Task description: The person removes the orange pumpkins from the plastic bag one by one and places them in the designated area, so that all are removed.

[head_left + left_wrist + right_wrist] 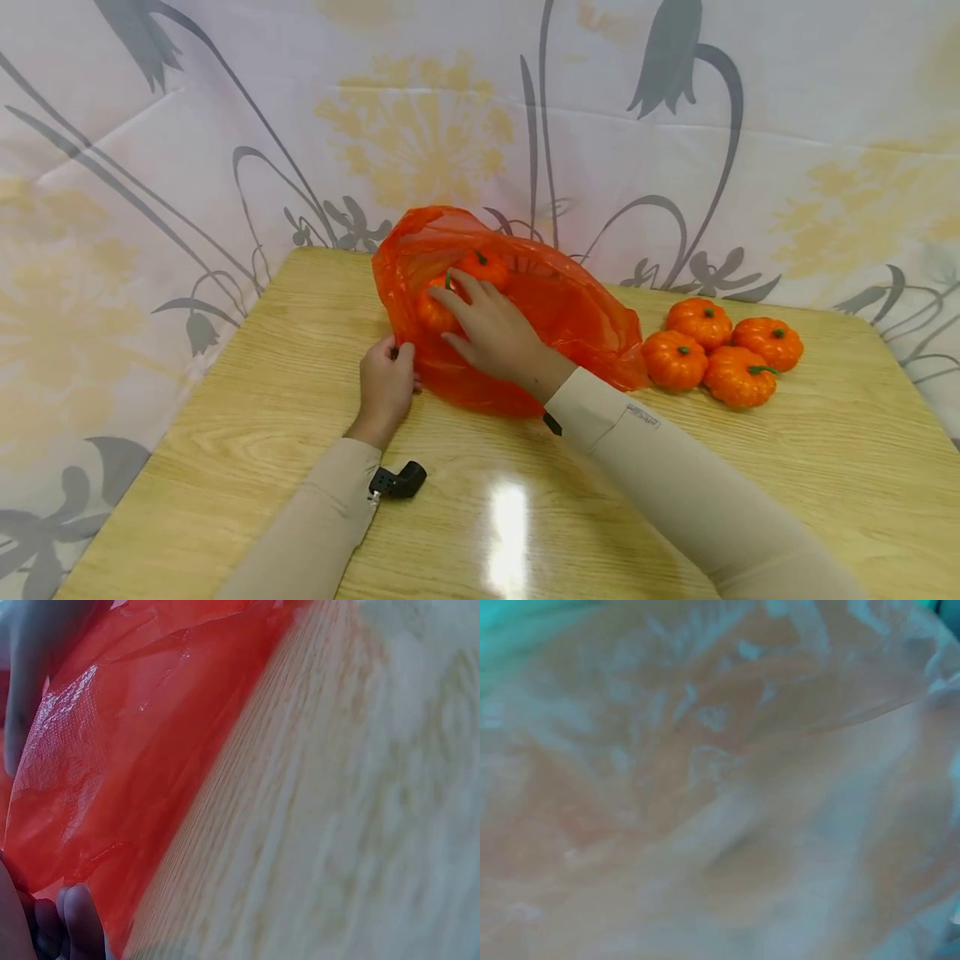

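Backdrop: pale creased sheet [832,83], printed with drooping grey flowers [671,54] and yellow blossoms [427,125] | Furniture: light wood-grained table [262,392], backed by the sheet | Light: white glare [507,533] reflected in the tabletop

- The bag [577,321] lies on the far half of the table [247,450], its far side toward the cloth [847,125].
- The cloth stands behind the table's far edge and along its left side.
- In the left part of the bag are two pumpkins: a nearer one [431,312] at left, a farther one [491,268] to its right.
- The right hand [495,333] is inside the bag, just right of the nearer pumpkin.
- The left hand [386,383] is at the bag's near left edge.
- Four pumpkins [740,379] sit clustered on the table, just right of the bag.
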Tool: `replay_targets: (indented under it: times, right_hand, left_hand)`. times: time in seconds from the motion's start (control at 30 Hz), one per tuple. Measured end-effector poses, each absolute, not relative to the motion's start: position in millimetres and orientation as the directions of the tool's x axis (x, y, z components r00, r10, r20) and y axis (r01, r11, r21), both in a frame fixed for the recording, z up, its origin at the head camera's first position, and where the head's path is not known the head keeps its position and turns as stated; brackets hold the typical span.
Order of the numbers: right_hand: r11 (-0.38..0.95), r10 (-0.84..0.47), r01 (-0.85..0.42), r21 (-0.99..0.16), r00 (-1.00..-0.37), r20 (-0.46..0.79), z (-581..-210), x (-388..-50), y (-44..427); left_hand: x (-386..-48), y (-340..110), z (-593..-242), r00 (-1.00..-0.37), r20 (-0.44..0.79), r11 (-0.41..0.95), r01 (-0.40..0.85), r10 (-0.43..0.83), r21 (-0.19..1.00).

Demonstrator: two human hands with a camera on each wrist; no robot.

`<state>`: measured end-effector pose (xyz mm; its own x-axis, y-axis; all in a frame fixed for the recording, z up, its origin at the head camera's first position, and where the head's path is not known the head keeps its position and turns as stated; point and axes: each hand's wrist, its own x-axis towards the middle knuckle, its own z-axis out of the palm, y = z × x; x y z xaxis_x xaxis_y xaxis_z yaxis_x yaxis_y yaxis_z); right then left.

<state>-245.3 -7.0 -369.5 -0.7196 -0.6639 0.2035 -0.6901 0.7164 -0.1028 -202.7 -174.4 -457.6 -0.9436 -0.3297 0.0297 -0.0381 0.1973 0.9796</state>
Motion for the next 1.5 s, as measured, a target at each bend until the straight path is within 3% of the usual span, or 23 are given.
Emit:
replay_targets:
  times: [0.4, 0.63, 1.1, 1.5]
  right_hand:
    - [0.569, -0.709, -0.817, -0.091, -0.544, 0.450, -365.4, -216.0, 17.6]
    - [0.527, -0.712, -0.846, -0.077, -0.489, 0.504, -362.2, -197.5, 35.0]
    - [0.503, -0.614, -0.845, -0.179, -0.495, 0.615, -360.8, -171.2, 79.2]
    - [0.567, -0.526, -0.785, -0.250, -0.579, 0.623, -375.0, -150.5, 113.2]
  left_hand:
    - [-203.8, -178.4, -460.8, -0.942, 0.026, 0.218, -0.050, -0.334, 0.975]
    - [-202.3, -178.4, -459.2, -0.944, 0.012, 0.215, -0.063, -0.331, 0.974]
    - [-202.4, -175.7, -457.0, -0.943, 0.028, 0.227, -0.051, -0.332, 0.973]
    - [-202.3, -173.1, -456.5, -0.943, 0.027, 0.223, -0.051, -0.332, 0.974]
